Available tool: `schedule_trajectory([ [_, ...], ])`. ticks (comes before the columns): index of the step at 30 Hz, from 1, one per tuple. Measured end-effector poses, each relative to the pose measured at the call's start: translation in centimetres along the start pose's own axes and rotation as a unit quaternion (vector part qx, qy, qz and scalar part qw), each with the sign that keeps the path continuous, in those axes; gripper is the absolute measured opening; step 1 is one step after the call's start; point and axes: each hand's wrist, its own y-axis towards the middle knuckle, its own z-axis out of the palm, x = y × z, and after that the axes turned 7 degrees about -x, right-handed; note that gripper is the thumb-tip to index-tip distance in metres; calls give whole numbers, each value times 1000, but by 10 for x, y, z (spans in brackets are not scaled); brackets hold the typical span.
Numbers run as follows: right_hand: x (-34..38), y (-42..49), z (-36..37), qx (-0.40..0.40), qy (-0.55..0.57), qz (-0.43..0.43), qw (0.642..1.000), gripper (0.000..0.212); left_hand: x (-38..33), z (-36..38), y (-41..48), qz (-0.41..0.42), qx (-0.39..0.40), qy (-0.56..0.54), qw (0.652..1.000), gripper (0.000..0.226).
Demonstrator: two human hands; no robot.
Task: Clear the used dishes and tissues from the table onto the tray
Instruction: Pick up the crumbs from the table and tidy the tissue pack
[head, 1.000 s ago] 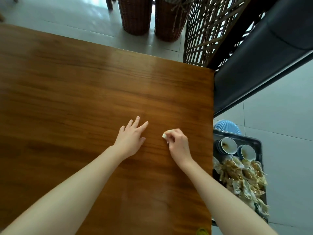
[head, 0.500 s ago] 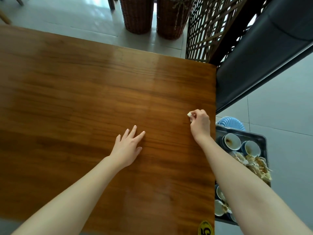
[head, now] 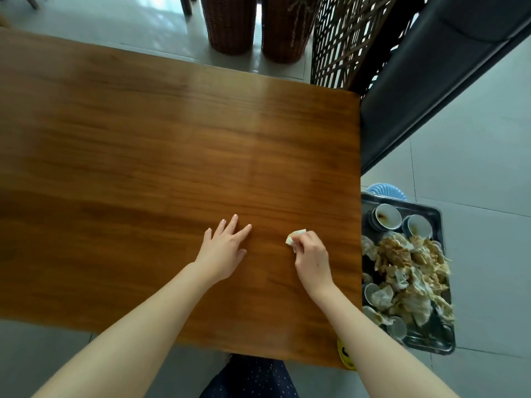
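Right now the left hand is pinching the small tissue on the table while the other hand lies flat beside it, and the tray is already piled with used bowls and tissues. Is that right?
Not quite. In the head view it is the right hand that pinches the small tissue against the table; the left hand lies flat beside it. The rest holds: the tray is piled with bowls and tissues.

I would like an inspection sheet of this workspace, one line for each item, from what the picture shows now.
Surface: wooden table, bare apart from the hands; yellow sticker at its near right corner.
Job's things: small white tissue pinched in the right hand; metal tray beside the table holds cups and crumpled stained tissues.
Clutter: nothing seen.
Grippers: left hand flat on the table, fingers spread.
Cables: nothing seen.
Surroundings: tiled floor, two wicker baskets, lattice screen.
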Motion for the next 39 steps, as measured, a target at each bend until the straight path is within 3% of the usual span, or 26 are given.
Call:
schedule_trajectory([
  [6,5,-55,0,18,-9,3,1000,14,-2,19,-25,11,-8,5,1000,62],
  [14,2,-62,-17,63,-14,1,998,19,-5,34,-51,15,-18,-13,1000,61],
  [19,-17,-41,-40,33,2,114,993,20,-6,34,-66,-1,-25,-23,999,60],
  [23,-16,-49,-44,40,-2,130,991,21,-20,30,-74,-26,-27,-30,999,60],
  [27,-17,-68,-49,93,5,101,991,20,-44,33,-83,-64,-27,-48,996,59],
  [34,-52,-77,-85,263,1,45,964,19,-113,54,-106,-188,-62,-89,976,58],
  [39,-86,-67,-136,248,28,45,967,16,-169,75,-148,-262,-87,-125,953,59],
])
